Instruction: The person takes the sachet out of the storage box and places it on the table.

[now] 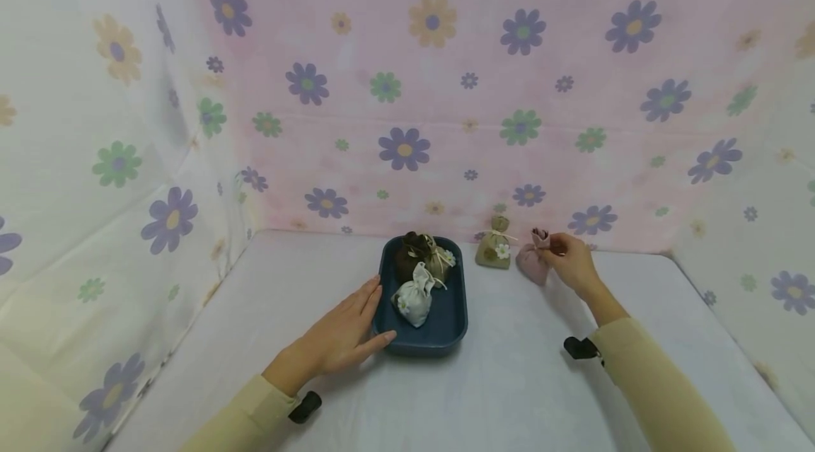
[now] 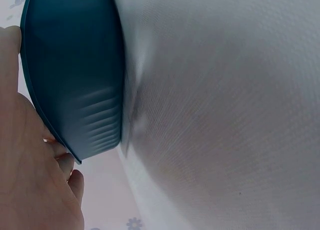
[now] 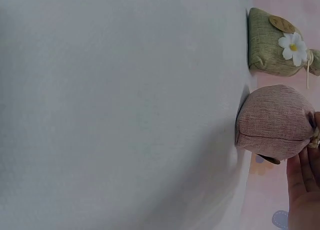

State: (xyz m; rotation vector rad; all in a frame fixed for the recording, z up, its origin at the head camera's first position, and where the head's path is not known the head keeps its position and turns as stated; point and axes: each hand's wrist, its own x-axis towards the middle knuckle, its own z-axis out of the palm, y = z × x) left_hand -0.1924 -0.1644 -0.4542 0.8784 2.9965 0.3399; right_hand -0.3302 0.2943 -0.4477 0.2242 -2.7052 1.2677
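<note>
A dark blue tray sits mid-table and holds a white pouch, a brown pouch and an olive pouch. My left hand lies flat with straight fingers against the tray's left rim. To the tray's right stands a green burlap pouch with a white flower. Beside it rests a pink pouch. My right hand pinches the pink pouch's gathered neck.
A white cloth covers the table. Floral fabric walls close it in at the back and on both sides. Both arms wear beige sleeves with a black wrist device.
</note>
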